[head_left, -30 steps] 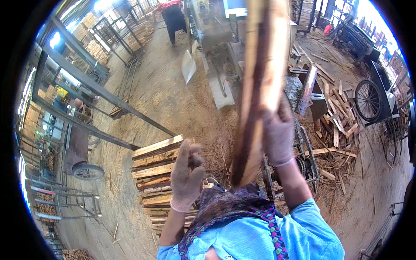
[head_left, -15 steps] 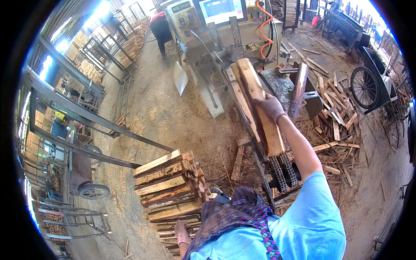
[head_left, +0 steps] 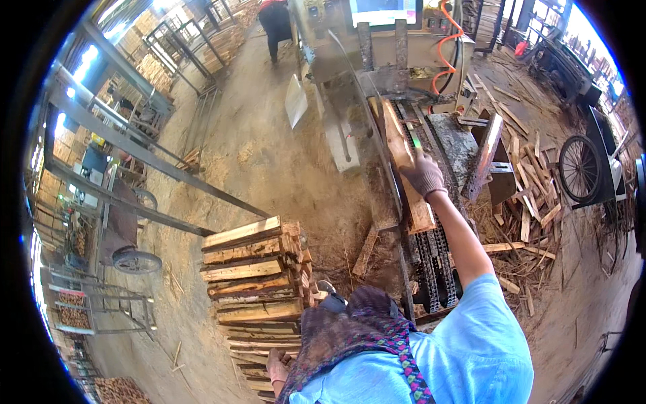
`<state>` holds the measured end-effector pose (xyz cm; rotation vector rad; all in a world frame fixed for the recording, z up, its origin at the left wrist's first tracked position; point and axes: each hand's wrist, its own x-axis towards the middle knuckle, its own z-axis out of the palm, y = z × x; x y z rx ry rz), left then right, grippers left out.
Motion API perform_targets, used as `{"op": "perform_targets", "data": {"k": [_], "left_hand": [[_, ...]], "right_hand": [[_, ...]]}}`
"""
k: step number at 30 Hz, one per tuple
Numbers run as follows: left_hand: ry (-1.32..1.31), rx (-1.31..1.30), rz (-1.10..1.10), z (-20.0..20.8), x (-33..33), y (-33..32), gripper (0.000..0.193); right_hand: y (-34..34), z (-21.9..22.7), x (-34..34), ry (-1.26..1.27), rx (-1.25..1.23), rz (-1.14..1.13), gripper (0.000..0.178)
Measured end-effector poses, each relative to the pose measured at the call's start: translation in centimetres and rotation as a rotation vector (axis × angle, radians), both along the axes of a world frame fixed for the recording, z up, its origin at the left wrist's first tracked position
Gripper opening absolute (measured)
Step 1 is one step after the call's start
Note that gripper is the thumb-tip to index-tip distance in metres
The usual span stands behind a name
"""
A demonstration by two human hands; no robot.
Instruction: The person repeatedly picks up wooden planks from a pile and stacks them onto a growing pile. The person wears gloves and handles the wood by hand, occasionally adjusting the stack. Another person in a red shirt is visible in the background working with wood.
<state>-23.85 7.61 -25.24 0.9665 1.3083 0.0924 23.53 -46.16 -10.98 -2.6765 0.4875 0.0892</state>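
right hand point(head_left: 425, 176), gloved, at the right edge of a wooden plank point(head_left: 399, 145); plank mostly to its left, atop conveyor chains point(head_left: 426, 269); whether gripped, cannot tell.

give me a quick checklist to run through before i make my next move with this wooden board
1. Wooden board lying lengthwise along the chain conveyor: ok.
2. Right hand gloved and on the wooden board: ok.
3. Right forearm away from the chain conveyor: not ok, it reaches in over it in this view.
4. Chain conveyor stopped: cannot tell from this picture.
5. Left hand free of the stacked boards: cannot tell; it is at their near end, fingers partly hidden.
6. Co-worker away from the wooden board: ok, off in the background.
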Motion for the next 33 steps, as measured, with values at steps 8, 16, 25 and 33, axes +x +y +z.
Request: {"op": "perform_targets", "data": {"k": [8,16,25,33], "left_hand": [[0.026,0.119,-0.214,5.7,7.4,-1.9,0.031],[0.06,0.12,-0.345,1.2,13.4,-1.5,0.052],[-0.013,0.185,-0.55,0.7,19.3,0.9,0.065],[0.056,-0.023,-0.267,-1.7,12.5,2.7,0.059]], "right_hand": [[1.2,-0.1,-11.6,-0.959,0.01,0.058,0.05],[14.3,3.1,-21.5,-0.227,0.244,0.501,0.048],[29.4,-9.4,-9.6,0.332,0.441,0.75,0.078],[53.8,-18.0,6.9,0.368,0.16,1.053,0.091]]}}
